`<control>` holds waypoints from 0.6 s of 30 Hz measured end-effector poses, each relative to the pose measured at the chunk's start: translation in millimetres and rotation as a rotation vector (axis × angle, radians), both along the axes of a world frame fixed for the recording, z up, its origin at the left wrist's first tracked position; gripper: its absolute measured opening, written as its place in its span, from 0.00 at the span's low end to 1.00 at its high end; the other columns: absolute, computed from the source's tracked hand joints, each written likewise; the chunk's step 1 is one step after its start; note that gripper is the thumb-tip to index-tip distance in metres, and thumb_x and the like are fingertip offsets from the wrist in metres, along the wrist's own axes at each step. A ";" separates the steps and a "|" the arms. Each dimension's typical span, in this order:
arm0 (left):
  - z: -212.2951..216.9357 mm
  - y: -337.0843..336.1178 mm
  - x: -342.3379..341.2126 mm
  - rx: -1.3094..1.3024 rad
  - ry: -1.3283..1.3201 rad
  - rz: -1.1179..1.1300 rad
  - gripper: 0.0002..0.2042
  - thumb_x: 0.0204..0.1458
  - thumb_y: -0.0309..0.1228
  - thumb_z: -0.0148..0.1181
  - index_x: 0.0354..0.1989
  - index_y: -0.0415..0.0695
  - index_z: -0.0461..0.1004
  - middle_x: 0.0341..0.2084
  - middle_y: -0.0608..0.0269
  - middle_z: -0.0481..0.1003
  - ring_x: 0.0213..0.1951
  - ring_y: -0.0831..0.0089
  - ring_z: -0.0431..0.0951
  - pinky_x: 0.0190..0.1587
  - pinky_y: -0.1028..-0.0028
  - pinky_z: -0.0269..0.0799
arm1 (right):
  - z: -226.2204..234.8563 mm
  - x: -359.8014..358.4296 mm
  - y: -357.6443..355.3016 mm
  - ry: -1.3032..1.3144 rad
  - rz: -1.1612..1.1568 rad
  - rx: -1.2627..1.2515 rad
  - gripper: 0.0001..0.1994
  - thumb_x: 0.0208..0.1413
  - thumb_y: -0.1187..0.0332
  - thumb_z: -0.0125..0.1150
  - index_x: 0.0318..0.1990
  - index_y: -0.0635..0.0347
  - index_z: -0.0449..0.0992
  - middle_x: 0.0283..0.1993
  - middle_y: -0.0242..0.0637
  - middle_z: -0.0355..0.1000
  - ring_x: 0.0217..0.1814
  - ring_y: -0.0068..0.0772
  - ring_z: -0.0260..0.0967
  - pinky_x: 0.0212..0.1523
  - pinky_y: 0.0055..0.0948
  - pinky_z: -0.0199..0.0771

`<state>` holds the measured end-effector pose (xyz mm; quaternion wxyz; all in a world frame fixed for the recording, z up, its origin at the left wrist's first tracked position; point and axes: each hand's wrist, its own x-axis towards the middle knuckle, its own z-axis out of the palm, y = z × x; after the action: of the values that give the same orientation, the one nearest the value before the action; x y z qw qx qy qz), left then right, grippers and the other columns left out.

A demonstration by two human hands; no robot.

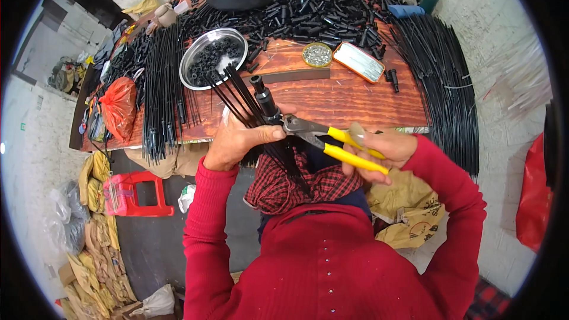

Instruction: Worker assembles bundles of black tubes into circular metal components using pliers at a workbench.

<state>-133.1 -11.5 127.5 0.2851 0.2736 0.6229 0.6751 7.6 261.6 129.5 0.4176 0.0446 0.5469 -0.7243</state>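
At frame centre, the left hand (237, 141) grips a bundle of thin black rods (246, 104) and a black cylindrical fitting (265, 101). The right hand (385, 149) squeezes glossy yellow-handled pliers (323, 136) (steel jaws at the fitting's base).

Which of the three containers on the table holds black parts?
The round steel bowl on the left, which is the largest of the three. The small round tin holds silvery bits, and the orange-rimmed rectangular tin beside it holds pale metal pieces.
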 end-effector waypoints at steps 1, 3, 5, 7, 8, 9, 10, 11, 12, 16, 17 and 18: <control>0.8 -1.9 -0.4 -0.021 0.042 0.009 0.19 0.40 0.28 0.75 0.41 0.36 0.79 0.40 0.58 0.81 0.39 0.75 0.78 0.46 0.73 0.73 | 8.5 -0.2 -1.1 0.176 -0.009 0.152 0.30 0.63 0.41 0.49 0.46 0.65 0.71 0.21 0.35 0.67 0.14 0.25 0.62 0.15 0.22 0.63; 2.4 -5.2 -2.9 -0.059 0.087 0.038 0.18 0.41 0.29 0.75 0.40 0.36 0.80 0.38 0.62 0.82 0.38 0.78 0.77 0.45 0.75 0.73 | 24.9 -5.0 -9.1 0.485 -0.059 0.477 0.22 0.55 0.60 0.68 0.51 0.64 0.70 0.36 0.38 0.74 0.18 0.27 0.68 0.18 0.24 0.68; 2.4 -3.8 -2.8 -0.054 0.095 0.044 0.18 0.41 0.29 0.75 0.41 0.36 0.80 0.38 0.62 0.81 0.38 0.78 0.77 0.45 0.74 0.73 | 26.4 -5.8 -6.2 0.422 -0.049 0.417 0.22 0.57 0.57 0.65 0.50 0.65 0.71 0.34 0.38 0.73 0.17 0.26 0.67 0.17 0.24 0.67; 3.7 -2.9 -2.2 -0.052 0.100 0.052 0.18 0.42 0.29 0.75 0.42 0.37 0.80 0.38 0.62 0.81 0.39 0.78 0.77 0.46 0.74 0.73 | 26.7 -5.4 -4.6 0.293 -0.027 0.289 0.24 0.60 0.50 0.57 0.48 0.66 0.72 0.29 0.38 0.71 0.15 0.25 0.64 0.16 0.23 0.65; 5.9 -2.4 -2.0 -0.066 0.103 0.033 0.19 0.42 0.28 0.75 0.44 0.37 0.80 0.39 0.62 0.81 0.39 0.77 0.77 0.46 0.73 0.73 | 26.4 -4.7 -4.4 0.227 -0.015 0.223 0.26 0.62 0.47 0.53 0.47 0.67 0.72 0.27 0.37 0.70 0.15 0.24 0.63 0.16 0.23 0.64; 6.8 -2.8 -1.3 -0.079 0.106 0.014 0.20 0.42 0.28 0.75 0.46 0.37 0.79 0.40 0.61 0.81 0.40 0.77 0.77 0.47 0.73 0.73 | 26.0 -4.2 -4.2 0.161 -0.002 0.157 0.29 0.64 0.44 0.50 0.47 0.68 0.72 0.24 0.37 0.70 0.14 0.24 0.62 0.15 0.23 0.64; 6.4 -2.7 -1.0 -0.077 0.107 0.005 0.20 0.42 0.28 0.75 0.46 0.37 0.79 0.40 0.61 0.81 0.40 0.77 0.77 0.47 0.73 0.73 | 26.8 -3.1 -3.1 0.098 0.000 0.095 0.32 0.65 0.41 0.46 0.46 0.69 0.73 0.22 0.37 0.69 0.13 0.23 0.61 0.15 0.22 0.63; 4.8 -3.8 0.4 -0.059 0.111 -0.020 0.21 0.41 0.27 0.75 0.46 0.37 0.79 0.41 0.60 0.81 0.41 0.77 0.77 0.48 0.73 0.73 | 17.0 -5.6 -0.4 -0.226 0.032 -0.028 0.43 0.64 0.31 0.30 0.42 0.72 0.73 0.15 0.34 0.62 0.10 0.22 0.56 0.11 0.22 0.57; 2.9 -4.2 0.1 -0.040 0.115 -0.045 0.21 0.41 0.27 0.75 0.46 0.37 0.78 0.41 0.60 0.81 0.41 0.76 0.77 0.48 0.73 0.73 | 6.0 -4.4 -1.9 -0.225 0.023 -0.026 0.43 0.64 0.31 0.30 0.42 0.72 0.73 0.15 0.34 0.62 0.10 0.22 0.56 0.11 0.22 0.57; -3.0 -1.0 -5.1 0.007 0.054 -0.014 0.18 0.40 0.25 0.75 0.40 0.37 0.77 0.41 0.58 0.81 0.40 0.77 0.77 0.46 0.73 0.74 | 3.8 -5.0 1.6 0.059 -0.004 0.073 0.40 0.64 0.32 0.37 0.46 0.70 0.72 0.16 0.34 0.64 0.11 0.22 0.60 0.12 0.20 0.62; -1.2 -1.3 -5.8 -0.013 0.046 -0.010 0.18 0.40 0.26 0.75 0.40 0.37 0.77 0.41 0.59 0.81 0.38 0.77 0.77 0.45 0.73 0.74 | 13.4 -7.0 2.1 0.224 -0.002 0.188 0.35 0.64 0.37 0.44 0.48 0.68 0.72 0.20 0.35 0.67 0.13 0.22 0.62 0.13 0.20 0.63; -1.1 -2.6 -4.8 -0.015 0.046 -0.012 0.18 0.40 0.26 0.75 0.40 0.37 0.77 0.41 0.59 0.81 0.38 0.77 0.77 0.45 0.73 0.74 | 22.4 -8.6 2.2 0.390 -0.001 0.304 0.30 0.64 0.42 0.51 0.51 0.66 0.71 0.23 0.36 0.70 0.14 0.22 0.64 0.15 0.19 0.64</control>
<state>-137.9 -14.0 126.5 0.2769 0.2904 0.6329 0.6622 -1.0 263.8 151.9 0.2923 -0.0333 0.7198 -0.6287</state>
